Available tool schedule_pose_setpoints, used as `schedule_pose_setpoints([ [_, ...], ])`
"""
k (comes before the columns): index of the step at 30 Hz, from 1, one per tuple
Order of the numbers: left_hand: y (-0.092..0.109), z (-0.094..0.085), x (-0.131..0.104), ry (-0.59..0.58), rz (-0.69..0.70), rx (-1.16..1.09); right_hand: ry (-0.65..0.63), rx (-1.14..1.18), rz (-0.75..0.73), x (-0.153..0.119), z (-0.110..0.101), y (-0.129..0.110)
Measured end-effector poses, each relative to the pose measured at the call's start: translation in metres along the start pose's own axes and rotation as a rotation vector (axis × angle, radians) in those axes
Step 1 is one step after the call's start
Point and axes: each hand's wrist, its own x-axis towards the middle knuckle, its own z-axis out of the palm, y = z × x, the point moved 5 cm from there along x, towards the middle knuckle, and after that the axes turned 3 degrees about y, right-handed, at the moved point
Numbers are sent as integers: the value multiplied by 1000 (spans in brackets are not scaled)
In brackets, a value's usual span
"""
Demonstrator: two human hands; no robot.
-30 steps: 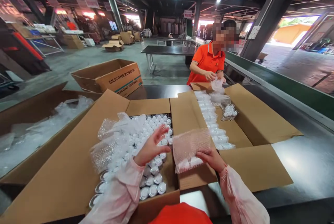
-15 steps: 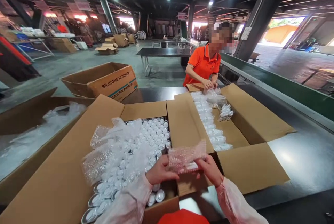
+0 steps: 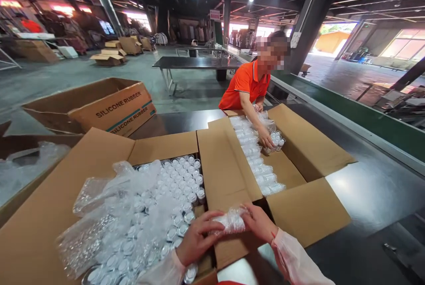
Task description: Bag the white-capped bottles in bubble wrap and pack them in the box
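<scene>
At lower centre of the frame, the left hand (image 3: pixel 196 241) and the right hand (image 3: pixel 258 223) are both grasping a bubble-wrapped bundle (image 3: pixel 231 221), fingers closed around its two ends. The bundle is sitting over the cardboard flaps where two open boxes meet. The near box (image 3: pixel 99 152), filling the lower left, is holding rows of small silver-capped containers (image 3: pixel 179 183), with loose bubble wrap (image 3: pixel 109 201) lying across its left part. The second box (image 3: pixel 308 148), right of centre, is holding a row of wrapped bundles (image 3: pixel 257 161) along its left wall.

At upper centre, a co-worker in an orange shirt (image 3: pixel 245 88) is leaning over the far end of the second box, one hand (image 3: pixel 266 139) touching a small cluster of containers (image 3: pixel 276 140). A carton printed SILICONE RUBBER (image 3: pixel 116 108) is standing at middle left. A green conveyor rail (image 3: pixel 358 117) is running along the right side.
</scene>
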Motion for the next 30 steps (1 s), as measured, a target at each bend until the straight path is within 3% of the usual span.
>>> schedule_pose_setpoints([
  [4,-22,22,7,135,-323,-235,-236,-299,-310,-6,6,-28],
  [6,-29,32,9,161,-486,-380,-277,-399,-347,-1,1,-30],
  [9,-27,34,15,220,-580,-520,-169,-586,-287,32,-34,-9],
  [13,-26,11,20,414,-641,-510,159,-797,-30,113,-117,45],
  [16,-28,-6,18,490,-666,-477,170,-811,68,166,-143,87],
  [19,-32,-24,10,536,-688,-423,85,-778,116,196,-129,122],
  [23,-35,-52,-12,639,-692,-322,32,-752,225,213,-97,153],
  [27,-31,-79,-29,737,-645,-203,39,-753,284,225,-87,157],
  [30,-23,-113,-34,855,-530,27,24,-735,260,228,-90,154],
])
